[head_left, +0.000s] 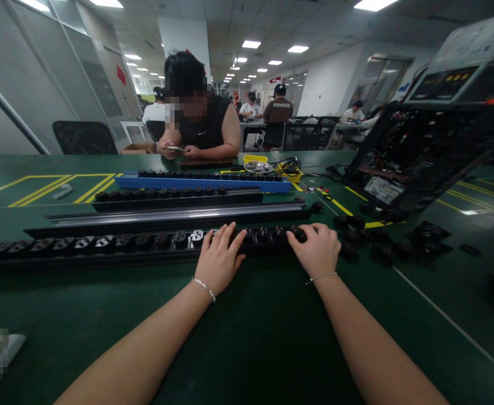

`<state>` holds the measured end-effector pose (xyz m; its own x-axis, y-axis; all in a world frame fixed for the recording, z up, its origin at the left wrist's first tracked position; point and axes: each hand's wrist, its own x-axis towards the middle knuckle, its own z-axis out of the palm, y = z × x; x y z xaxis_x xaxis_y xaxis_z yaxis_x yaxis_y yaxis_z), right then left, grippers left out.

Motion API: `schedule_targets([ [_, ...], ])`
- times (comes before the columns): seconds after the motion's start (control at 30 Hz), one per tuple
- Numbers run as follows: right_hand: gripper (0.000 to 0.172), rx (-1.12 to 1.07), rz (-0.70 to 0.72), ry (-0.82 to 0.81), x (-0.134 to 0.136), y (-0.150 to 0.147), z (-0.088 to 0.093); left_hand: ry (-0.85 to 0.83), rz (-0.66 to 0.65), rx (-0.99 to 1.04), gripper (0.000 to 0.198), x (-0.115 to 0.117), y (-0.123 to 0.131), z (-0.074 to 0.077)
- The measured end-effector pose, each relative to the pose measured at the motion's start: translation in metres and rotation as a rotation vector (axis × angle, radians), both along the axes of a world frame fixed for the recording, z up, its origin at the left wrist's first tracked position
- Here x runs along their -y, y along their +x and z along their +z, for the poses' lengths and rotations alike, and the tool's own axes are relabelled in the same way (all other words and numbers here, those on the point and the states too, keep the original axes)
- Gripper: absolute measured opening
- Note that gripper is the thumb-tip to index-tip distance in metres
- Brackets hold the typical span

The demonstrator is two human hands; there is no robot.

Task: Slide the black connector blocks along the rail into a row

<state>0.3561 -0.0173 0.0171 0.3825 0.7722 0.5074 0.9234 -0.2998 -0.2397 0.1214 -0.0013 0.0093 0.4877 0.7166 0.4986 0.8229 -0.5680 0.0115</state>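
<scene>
A long black channel point(145, 259) lies across the table in front of me, filled with a row of round black modules point(122, 242) that look like sockets. My left hand point(221, 256) rests over the row near its middle, fingers stretched out and a little spread on top. At the right end of the channel, my right hand point(317, 247) is closed around a black module point(299, 233), thumb on its near side. The palm covers part of that module, so whether it is seated in the channel cannot be seen.
Behind lie an empty black rail point(179, 214), a shorter filled strip point(179, 197) and a blue channel point(204, 183). Loose black parts point(398, 242) are scattered to the right, by a large open-fronted machine point(424, 146). Across the table sits a person point(204, 124) holding a phone.
</scene>
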Motion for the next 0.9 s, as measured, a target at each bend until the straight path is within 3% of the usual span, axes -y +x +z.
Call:
schedule_targets([
  [0.17,0.034,-0.135,0.101,0.129,-0.010,0.006,-0.018,0.005,0.002,-0.006,0.048,-0.003,0.000,-0.003],
  [0.47,0.028,-0.173,0.115,0.261,-0.016,0.012,-0.024,0.082,0.001,-0.006,0.048,-0.005,-0.001,-0.006],
  [0.6,0.027,-0.169,0.112,0.262,-0.015,0.011,-0.024,0.166,-0.135,-0.049,0.050,0.002,0.000,-0.005],
  [0.73,0.028,-0.164,0.114,0.243,-0.014,0.010,-0.023,0.078,-0.324,-0.172,0.050,0.008,0.005,-0.005],
  [0.9,0.030,-0.193,0.090,0.214,-0.015,0.013,-0.022,-0.005,-0.324,-0.240,0.056,0.007,0.006,-0.010],
])
